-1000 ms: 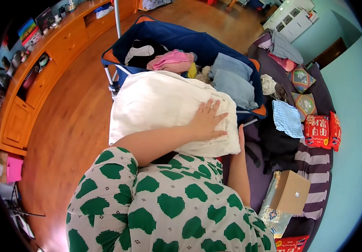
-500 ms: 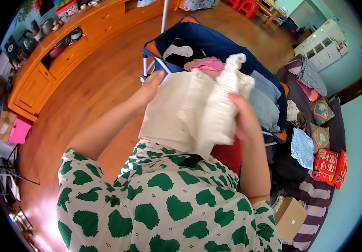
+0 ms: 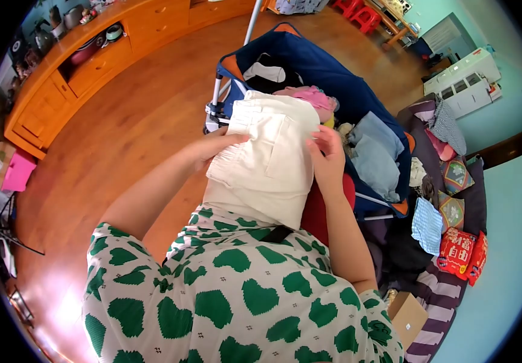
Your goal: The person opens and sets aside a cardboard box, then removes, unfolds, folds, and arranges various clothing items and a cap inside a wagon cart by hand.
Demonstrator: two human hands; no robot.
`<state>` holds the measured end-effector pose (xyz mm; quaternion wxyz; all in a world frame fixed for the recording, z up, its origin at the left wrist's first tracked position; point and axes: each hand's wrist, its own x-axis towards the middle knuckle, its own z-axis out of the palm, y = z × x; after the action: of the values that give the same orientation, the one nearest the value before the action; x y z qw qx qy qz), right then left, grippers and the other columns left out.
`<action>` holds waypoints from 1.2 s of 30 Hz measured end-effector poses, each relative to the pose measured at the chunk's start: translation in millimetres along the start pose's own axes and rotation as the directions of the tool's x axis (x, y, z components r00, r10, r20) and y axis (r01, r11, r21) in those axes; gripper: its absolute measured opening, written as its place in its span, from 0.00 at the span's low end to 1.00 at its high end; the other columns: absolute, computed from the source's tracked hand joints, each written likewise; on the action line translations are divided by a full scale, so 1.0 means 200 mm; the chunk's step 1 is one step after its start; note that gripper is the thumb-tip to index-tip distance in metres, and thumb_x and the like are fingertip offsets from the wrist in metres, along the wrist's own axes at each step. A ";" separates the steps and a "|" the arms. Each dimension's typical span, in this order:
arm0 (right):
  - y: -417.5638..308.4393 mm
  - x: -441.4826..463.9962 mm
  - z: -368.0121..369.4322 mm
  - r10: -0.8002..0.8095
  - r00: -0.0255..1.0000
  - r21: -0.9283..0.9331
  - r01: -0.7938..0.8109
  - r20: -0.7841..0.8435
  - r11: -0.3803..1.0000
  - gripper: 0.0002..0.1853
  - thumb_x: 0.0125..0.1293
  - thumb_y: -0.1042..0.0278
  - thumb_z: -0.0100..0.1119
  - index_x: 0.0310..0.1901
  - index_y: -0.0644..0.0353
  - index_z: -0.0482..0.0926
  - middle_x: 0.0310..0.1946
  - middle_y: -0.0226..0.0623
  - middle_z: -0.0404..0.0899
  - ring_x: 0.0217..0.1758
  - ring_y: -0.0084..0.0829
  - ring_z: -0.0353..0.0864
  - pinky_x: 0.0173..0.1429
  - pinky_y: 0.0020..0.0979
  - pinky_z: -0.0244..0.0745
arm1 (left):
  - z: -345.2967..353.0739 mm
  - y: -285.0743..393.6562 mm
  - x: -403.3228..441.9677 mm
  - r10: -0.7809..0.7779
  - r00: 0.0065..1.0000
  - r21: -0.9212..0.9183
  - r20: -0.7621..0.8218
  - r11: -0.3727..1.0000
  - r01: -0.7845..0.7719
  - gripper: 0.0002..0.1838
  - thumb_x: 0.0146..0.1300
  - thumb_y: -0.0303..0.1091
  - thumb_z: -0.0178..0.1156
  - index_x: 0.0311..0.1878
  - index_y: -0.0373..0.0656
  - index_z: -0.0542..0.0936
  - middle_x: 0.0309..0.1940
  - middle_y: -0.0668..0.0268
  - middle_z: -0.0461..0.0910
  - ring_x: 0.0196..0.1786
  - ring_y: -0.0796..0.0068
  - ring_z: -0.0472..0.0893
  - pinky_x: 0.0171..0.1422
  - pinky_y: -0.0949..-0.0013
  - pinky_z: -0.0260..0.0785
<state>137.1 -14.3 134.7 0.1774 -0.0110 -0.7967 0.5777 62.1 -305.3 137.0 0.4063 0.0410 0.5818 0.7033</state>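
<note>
White pants [image 3: 267, 151] with a gathered waistband lie folded on my lap, over the lower part of my green-and-white patterned top. My left hand [image 3: 215, 147] grips their left edge, thumb on top and the other fingers mostly hidden beneath. Beside the right edge is my right hand [image 3: 329, 154], its fingers loosely bent and apart, close to or touching the cloth. Just beyond the pants stands a blue fabric bin [image 3: 358, 91] on a metal frame. It holds pink clothing [image 3: 310, 100], a black-and-white piece [image 3: 267, 74] and light blue denim [image 3: 377, 154].
A wooden cabinet [image 3: 152, 33] runs along the left and back. At right, a sofa [image 3: 433, 290] carries cushions [image 3: 456, 175], a blue checked cloth [image 3: 427, 225], a red package [image 3: 457, 251] and a cardboard box [image 3: 407, 316]. Red stools [image 3: 367, 19] stand far back.
The right part of the pants, raised and bunched in my right hand before, now lies flat over the rest. My left hand has moved in onto the left edge; my right hand has loosened.
</note>
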 end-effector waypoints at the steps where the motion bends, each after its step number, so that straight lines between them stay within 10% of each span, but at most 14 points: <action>1: 0.08 0.00 -0.06 0.023 0.992 -0.049 -0.029 -0.123 0.998 0.27 0.68 0.68 0.68 0.66 0.61 0.71 0.59 0.42 0.77 0.58 0.30 0.78 0.62 0.32 0.74 | 0.03 0.01 0.00 -0.011 0.999 0.007 -0.032 1.000 0.011 0.47 0.64 0.58 0.67 0.77 0.38 0.60 0.68 0.53 0.74 0.66 0.61 0.79 0.68 0.57 0.75; 3: 0.27 -0.03 -0.11 0.556 0.830 0.204 -0.552 0.042 0.808 0.35 0.72 0.51 0.66 0.72 0.62 0.65 0.67 0.43 0.73 0.68 0.37 0.73 0.70 0.38 0.70 | 0.03 0.02 0.03 -0.029 0.996 0.026 -0.087 0.999 0.031 0.46 0.63 0.51 0.67 0.77 0.36 0.60 0.66 0.51 0.76 0.62 0.61 0.82 0.63 0.60 0.78; 5: 0.27 -0.13 -0.12 0.534 0.677 0.532 -0.733 0.506 0.425 0.39 0.74 0.38 0.56 0.75 0.58 0.64 0.71 0.42 0.72 0.71 0.39 0.72 0.74 0.40 0.67 | 0.05 0.02 0.04 -0.005 0.991 0.081 -0.137 0.997 0.016 0.45 0.63 0.51 0.67 0.76 0.35 0.61 0.66 0.50 0.76 0.61 0.62 0.82 0.63 0.61 0.78; 13: 0.25 -0.23 -0.26 0.354 0.786 0.726 -0.610 0.507 0.317 0.38 0.70 0.52 0.65 0.75 0.62 0.64 0.70 0.45 0.73 0.71 0.42 0.74 0.74 0.43 0.70 | 0.21 0.12 0.10 0.351 0.916 0.424 -0.194 0.872 -0.244 0.31 0.65 0.34 0.64 0.69 0.33 0.71 0.57 0.55 0.81 0.57 0.67 0.82 0.61 0.66 0.75; 20: 0.03 -0.18 -0.54 0.399 0.906 0.737 -0.365 0.141 0.569 0.31 0.68 0.67 0.66 0.71 0.65 0.68 0.65 0.43 0.77 0.66 0.41 0.77 0.70 0.40 0.73 | 0.61 0.52 0.58 0.584 0.757 0.680 0.294 0.429 -0.595 0.34 0.59 0.32 0.68 0.69 0.35 0.72 0.56 0.55 0.83 0.59 0.64 0.81 0.67 0.66 0.70; 25: 0.06 -0.06 -0.84 0.403 0.865 0.862 0.064 -0.300 0.503 0.32 0.76 0.64 0.60 0.75 0.65 0.60 0.73 0.43 0.67 0.74 0.40 0.68 0.77 0.43 0.65 | 1.44 1.01 1.25 0.566 0.362 0.521 0.741 -0.143 -0.842 0.30 0.51 0.38 0.70 0.59 0.40 0.80 0.54 0.51 0.84 0.58 0.52 0.82 0.62 0.58 0.74; 28: 0.18 -0.03 -0.99 0.466 0.781 0.891 0.248 -0.416 0.380 0.30 0.78 0.66 0.56 0.75 0.65 0.59 0.74 0.41 0.64 0.76 0.40 0.65 0.81 0.43 0.59 | 1.94 0.96 1.60 0.408 0.418 0.520 0.811 -0.176 -0.836 0.33 0.53 0.40 0.72 0.64 0.47 0.77 0.54 0.54 0.84 0.56 0.54 0.83 0.60 0.58 0.75; 29: 0.30 -0.07 -1.02 0.486 0.781 0.901 0.217 -0.391 0.376 0.30 0.79 0.64 0.55 0.75 0.66 0.58 0.75 0.43 0.63 0.77 0.41 0.64 0.81 0.43 0.59 | 2.08 0.88 1.68 0.191 0.616 0.636 0.764 -0.061 -0.770 0.35 0.57 0.39 0.70 0.70 0.50 0.73 0.60 0.55 0.81 0.60 0.53 0.81 0.63 0.59 0.74; 30: 0.45 -0.14 -1.03 0.504 0.783 0.910 0.186 -0.365 0.370 0.30 0.79 0.63 0.53 0.76 0.66 0.57 0.76 0.45 0.62 0.78 0.42 0.62 0.81 0.43 0.58 | 2.16 0.65 1.92 0.242 0.422 0.484 0.874 -0.346 -0.804 0.37 0.59 0.38 0.70 0.73 0.54 0.71 0.64 0.57 0.79 0.64 0.55 0.79 0.69 0.55 0.69; 31: 0.54 -0.22 -1.05 0.519 0.786 0.919 0.153 -0.337 0.364 0.30 0.80 0.62 0.52 0.76 0.66 0.57 0.76 0.47 0.61 0.79 0.43 0.61 0.82 0.43 0.58 | 2.20 0.48 1.95 0.164 0.434 0.461 0.886 -0.418 -0.783 0.40 0.61 0.40 0.69 0.77 0.59 0.66 0.71 0.58 0.72 0.74 0.55 0.70 0.78 0.43 0.56; 33: 0.45 -0.42 -1.09 0.732 0.667 0.979 -0.022 -0.138 0.205 0.32 0.79 0.63 0.52 0.77 0.66 0.54 0.78 0.52 0.58 0.81 0.45 0.58 0.83 0.43 0.55 | 2.21 0.04 2.09 -0.022 0.542 0.495 0.840 -0.378 -0.782 0.39 0.69 0.49 0.61 0.81 0.61 0.59 0.81 0.56 0.55 0.84 0.48 0.51 0.82 0.32 0.37; 36: 0.18 -0.59 -1.28 0.559 0.828 0.867 -0.307 0.039 0.394 0.33 0.77 0.65 0.56 0.79 0.60 0.57 0.72 0.55 0.67 0.73 0.47 0.72 0.76 0.42 0.67 | 2.11 -0.24 1.99 0.038 0.504 0.504 0.863 -0.152 -0.851 0.46 0.63 0.59 0.66 0.82 0.63 0.58 0.82 0.47 0.49 0.84 0.42 0.47 0.82 0.34 0.37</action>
<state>316.0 206.9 139.2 0.1037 -0.2075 -0.3513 0.9071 45.6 271.4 65.1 0.1139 0.7335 0.6487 0.1678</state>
